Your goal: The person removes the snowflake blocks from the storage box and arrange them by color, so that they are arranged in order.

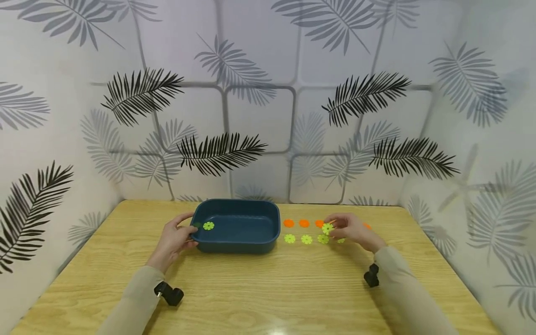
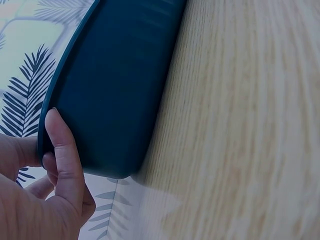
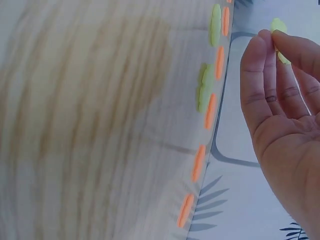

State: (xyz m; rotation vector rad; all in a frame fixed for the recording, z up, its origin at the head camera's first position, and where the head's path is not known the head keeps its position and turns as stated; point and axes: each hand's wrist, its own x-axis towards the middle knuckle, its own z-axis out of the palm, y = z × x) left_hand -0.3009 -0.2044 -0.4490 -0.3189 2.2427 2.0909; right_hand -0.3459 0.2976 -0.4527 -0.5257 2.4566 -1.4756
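Observation:
My left hand (image 1: 171, 239) grips the left end of a dark blue rectangular tub (image 1: 234, 248). In the left wrist view its fingers lie against the tub's outer wall (image 2: 110, 90), and the thumb goes behind the rim. Inside the tub, near that end, is a yellow-green flower-shaped piece (image 1: 208, 225). My right hand (image 1: 351, 230) pinches another yellow-green flower-shaped piece (image 1: 327, 228) between thumb and fingertips, raised above the table. Below it runs a row of yellow-green pieces (image 1: 306, 239), partly hidden by the hand. Behind them lies a row of orange pieces (image 1: 304, 223), also partly covered.
The wood-grain table (image 1: 268, 288) reaches back to a wall (image 1: 259, 116) with leaf patterns, and side walls flank it. Both rows of pieces lie right of the tub, near the table's back edge. A black camera mount (image 1: 169, 294) sits on each wrist.

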